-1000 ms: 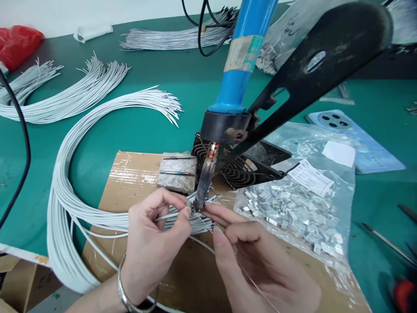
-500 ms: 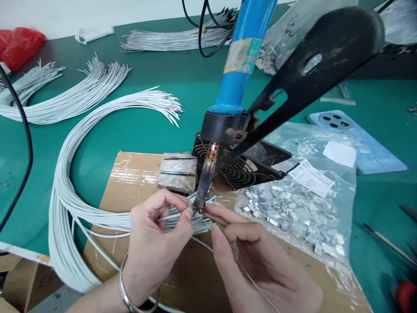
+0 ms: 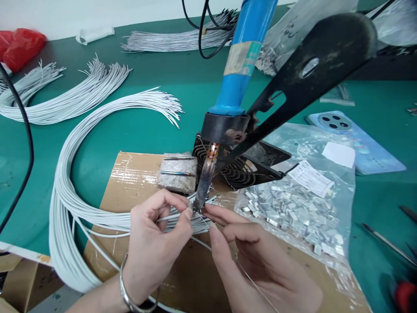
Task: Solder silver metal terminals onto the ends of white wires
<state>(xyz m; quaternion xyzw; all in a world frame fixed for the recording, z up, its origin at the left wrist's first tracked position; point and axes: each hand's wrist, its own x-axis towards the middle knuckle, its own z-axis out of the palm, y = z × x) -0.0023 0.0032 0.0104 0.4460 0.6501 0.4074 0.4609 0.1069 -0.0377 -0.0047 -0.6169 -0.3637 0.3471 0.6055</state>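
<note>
A soldering iron with a blue handle hangs in a black metal holder, its dark tip reaching down to the wire ends. My left hand, wearing a silver bangle, is shut on a bundle of white wires just left of the tip. My right hand pinches a thin wire close to that same point. The tip nearly touches the wire ends, and my fingers partly hide the contact point.
A cardboard sheet on the green mat carries a taped block. A fan grille sits behind the iron. A plastic bag of metal clips lies right; several white wire bundles curve left.
My hands stay at the iron tip with the same hold. The right fingers have shifted slightly, and the whole view has moved a little.
</note>
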